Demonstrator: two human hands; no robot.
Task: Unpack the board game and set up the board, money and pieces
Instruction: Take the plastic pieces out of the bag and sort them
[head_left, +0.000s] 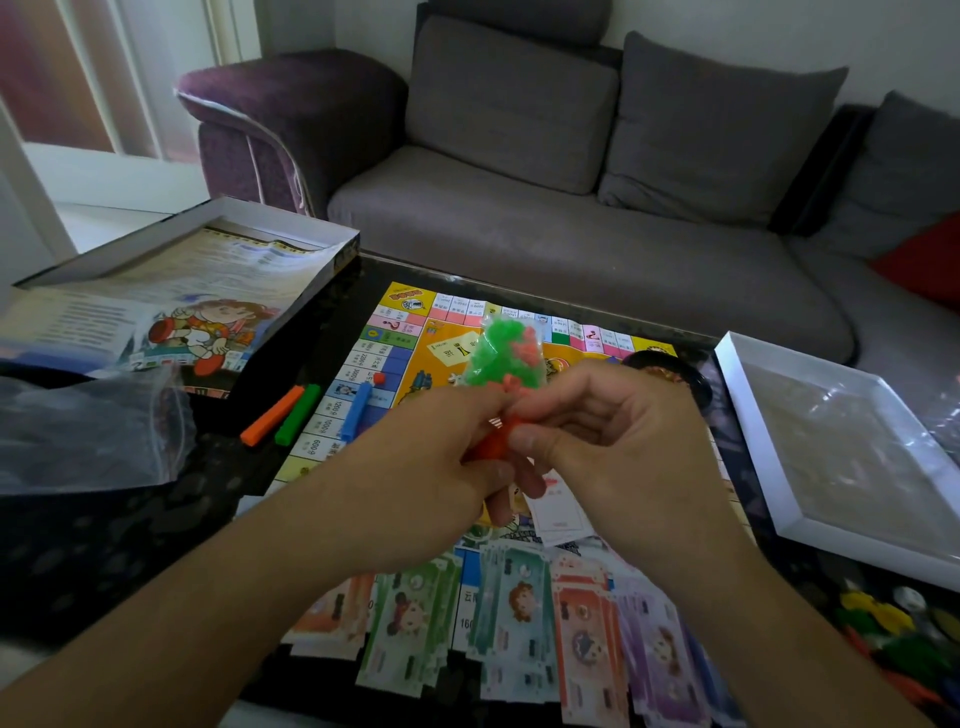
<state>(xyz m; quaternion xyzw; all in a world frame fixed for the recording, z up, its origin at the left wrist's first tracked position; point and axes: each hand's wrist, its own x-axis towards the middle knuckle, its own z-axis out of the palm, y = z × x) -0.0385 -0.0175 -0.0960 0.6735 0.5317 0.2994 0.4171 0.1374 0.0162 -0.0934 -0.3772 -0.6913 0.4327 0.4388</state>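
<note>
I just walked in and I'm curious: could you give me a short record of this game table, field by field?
Board: game board lies unfolded on the dark table
Money: paper notes fanned along the near edge of the board
Hands: left hand and right hand together hold a clear bag of green and orange pieces
Sticks: orange stick, green stick and blue stick at the board's left edge
Box: box half with rule sheet on the left, white tray on the right

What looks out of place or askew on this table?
Three plastic sticks lie loose: the orange and green ones on the dark table beside the game board, the blue one across its edge squares. Otherwise nothing stands out.
</note>
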